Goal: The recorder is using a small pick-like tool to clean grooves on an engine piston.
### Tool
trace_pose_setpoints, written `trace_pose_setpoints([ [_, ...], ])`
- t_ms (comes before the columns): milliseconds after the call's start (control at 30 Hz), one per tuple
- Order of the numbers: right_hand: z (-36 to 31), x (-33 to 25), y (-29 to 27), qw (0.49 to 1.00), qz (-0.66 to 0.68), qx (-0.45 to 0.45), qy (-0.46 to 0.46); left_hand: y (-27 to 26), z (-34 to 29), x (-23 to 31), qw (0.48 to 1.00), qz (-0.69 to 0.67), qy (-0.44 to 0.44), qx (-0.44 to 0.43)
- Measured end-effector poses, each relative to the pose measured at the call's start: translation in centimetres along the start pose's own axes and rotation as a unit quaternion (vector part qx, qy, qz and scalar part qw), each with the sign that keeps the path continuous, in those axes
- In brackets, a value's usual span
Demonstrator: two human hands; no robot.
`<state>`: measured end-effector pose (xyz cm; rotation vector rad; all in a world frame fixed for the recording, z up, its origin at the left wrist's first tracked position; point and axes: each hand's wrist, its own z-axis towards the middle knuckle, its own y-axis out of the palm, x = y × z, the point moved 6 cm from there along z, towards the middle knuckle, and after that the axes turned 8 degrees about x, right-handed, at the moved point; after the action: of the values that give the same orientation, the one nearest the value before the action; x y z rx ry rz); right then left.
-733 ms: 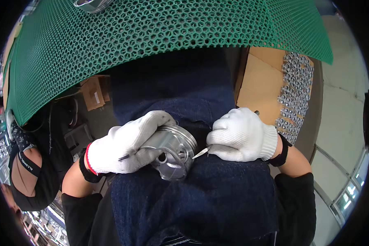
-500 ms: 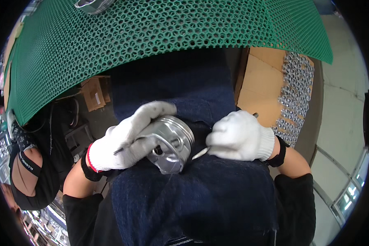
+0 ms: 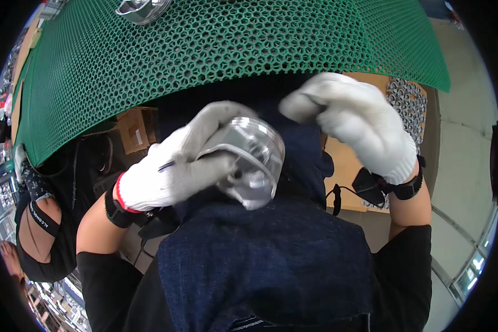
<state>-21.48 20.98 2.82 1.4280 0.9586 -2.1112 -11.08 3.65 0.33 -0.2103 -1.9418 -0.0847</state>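
My left hand (image 3: 174, 160), in a white knit glove with a red cuff edge, is closed round a shiny metal piston (image 3: 260, 146). The piston is tilted above my lap, its ring grooves upward and its open skirt toward me; motion blurs it slightly. Up and to the right of it, apart from it, my gloved right hand (image 3: 359, 119) is raised near the mat's front edge with curled fingers. Blur and the glove hide what those fingers hold, if anything. A second piston (image 3: 144, 10) lies on the green honeycomb mat (image 3: 232, 50) at the far left.
Rows of small metal parts (image 3: 406, 110) lie on cardboard (image 3: 343, 166) at right, below the mat. A cardboard box (image 3: 134, 131) stands under the mat at left. Another person's arm (image 3: 41, 227) is at far left. My dark blue apron (image 3: 265, 260) covers my lap.
My right hand has risen away to the right from beside the piston; the thin pale-tipped tool it held no longer shows. My left hand has lifted the piston up and slightly right.
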Motion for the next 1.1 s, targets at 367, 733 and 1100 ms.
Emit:
trace_pose_setpoints([
  [367,-0.9,0.4,4.1,0.948,-0.184,-0.255,-0.049,2.0,-1.0,-0.3,0.957,0.222,0.043,-0.181],
  [733,-6.0,0.3,5.0,0.932,-0.189,-0.31,-0.019,1.3,-2.2,-1.1,0.967,0.198,0.056,-0.148],
  [1100,-3.2,-9.8,-4.9,0.966,-0.005,-0.009,-0.259,-4.0,-2.0,0.1,0.985,0.147,0.008,0.092],
])
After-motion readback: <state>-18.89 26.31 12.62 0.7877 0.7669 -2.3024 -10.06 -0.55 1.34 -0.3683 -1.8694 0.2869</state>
